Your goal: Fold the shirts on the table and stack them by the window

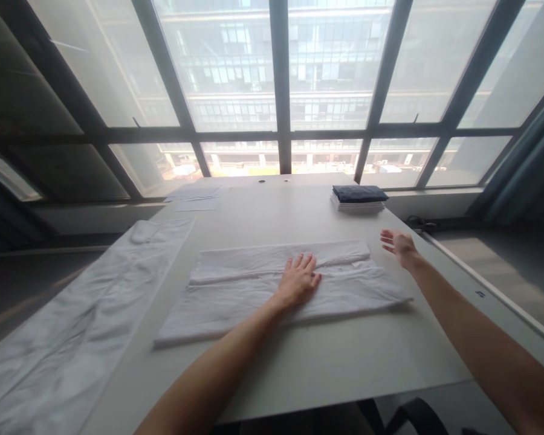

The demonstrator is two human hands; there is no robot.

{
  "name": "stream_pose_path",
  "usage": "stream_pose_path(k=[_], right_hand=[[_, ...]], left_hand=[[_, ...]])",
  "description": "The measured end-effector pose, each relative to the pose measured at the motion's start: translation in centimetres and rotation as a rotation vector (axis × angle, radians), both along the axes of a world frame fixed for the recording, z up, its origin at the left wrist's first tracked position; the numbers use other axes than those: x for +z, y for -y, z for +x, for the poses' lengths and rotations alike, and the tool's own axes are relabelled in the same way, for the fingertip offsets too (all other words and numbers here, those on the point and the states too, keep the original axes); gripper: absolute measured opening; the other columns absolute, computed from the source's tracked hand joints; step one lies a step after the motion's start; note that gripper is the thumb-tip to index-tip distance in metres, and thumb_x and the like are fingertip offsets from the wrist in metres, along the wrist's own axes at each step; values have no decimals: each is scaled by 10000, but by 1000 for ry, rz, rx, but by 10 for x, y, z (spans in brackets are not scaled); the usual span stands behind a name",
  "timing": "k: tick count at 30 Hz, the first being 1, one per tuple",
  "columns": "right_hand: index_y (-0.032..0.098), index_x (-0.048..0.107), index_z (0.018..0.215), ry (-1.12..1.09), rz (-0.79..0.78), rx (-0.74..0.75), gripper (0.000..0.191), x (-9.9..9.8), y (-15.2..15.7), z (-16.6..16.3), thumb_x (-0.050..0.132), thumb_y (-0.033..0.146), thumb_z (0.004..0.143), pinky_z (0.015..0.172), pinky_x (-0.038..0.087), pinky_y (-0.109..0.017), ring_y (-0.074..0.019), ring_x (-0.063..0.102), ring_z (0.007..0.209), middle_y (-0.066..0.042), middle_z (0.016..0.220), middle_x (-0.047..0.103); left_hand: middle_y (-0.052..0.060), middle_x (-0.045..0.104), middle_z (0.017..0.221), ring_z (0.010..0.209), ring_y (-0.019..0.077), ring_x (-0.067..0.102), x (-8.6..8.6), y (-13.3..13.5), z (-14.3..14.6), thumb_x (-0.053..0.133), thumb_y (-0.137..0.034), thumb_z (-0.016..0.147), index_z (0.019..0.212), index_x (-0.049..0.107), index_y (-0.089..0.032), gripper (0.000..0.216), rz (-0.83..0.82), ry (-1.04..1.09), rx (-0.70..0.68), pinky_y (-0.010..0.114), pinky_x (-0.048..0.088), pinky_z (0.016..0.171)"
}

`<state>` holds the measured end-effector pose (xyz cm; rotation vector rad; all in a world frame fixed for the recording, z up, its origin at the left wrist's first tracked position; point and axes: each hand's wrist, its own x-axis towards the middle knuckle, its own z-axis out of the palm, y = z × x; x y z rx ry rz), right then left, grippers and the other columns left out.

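Observation:
A white folded garment (236,296) lies in a long flat strip across the middle of the table, with a crease running along its length. My left hand (299,279) rests flat on it, right of its middle, fingers spread. My right hand (398,246) hovers past the garment's right end, apart from the cloth. Its fingers are stretched out and hold nothing. The exact kind of garment cannot be made out.
Another white cloth (113,290) hangs over the table's left side. White sheets (194,196) lie at the far left. A dark folded cloth (360,193) sits on a white stack (358,207) at the far right. Tall windows stand behind the table (344,362).

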<state>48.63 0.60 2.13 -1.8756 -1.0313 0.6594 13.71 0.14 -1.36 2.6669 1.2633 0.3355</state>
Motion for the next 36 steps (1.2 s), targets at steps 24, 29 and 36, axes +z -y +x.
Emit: stream_pose_path(k=[24,29,36], right_hand=[[201,675,1223,-473,-160,617,368,19,46,-22,665,338,881,835,603,-337,-259,728,1007,-121,1178,751],[188,659,1254,-493,-123,603,439,35,42,-32,699,301,831,773,607,-358,-279,740,929,-126,1126,766],[159,727,1095,-354,-54,515,332,71,24,-77,732,298,794,686,597,-344,-274,726,826,-109,894,766]], left_hand=[[75,383,1639,1539,286,264,5,1,-1,336,-373,1075,1522,462,-238,484,-16,18,-6,570,186,1248],[78,384,1638,1540,286,264,5,0,-1,346,-371,1071,1517,468,-242,480,-19,23,-6,575,185,1249],[95,405,1625,1536,285,279,3,-2,1,376,-364,1058,1501,477,-213,479,-20,50,-4,579,173,1250]])
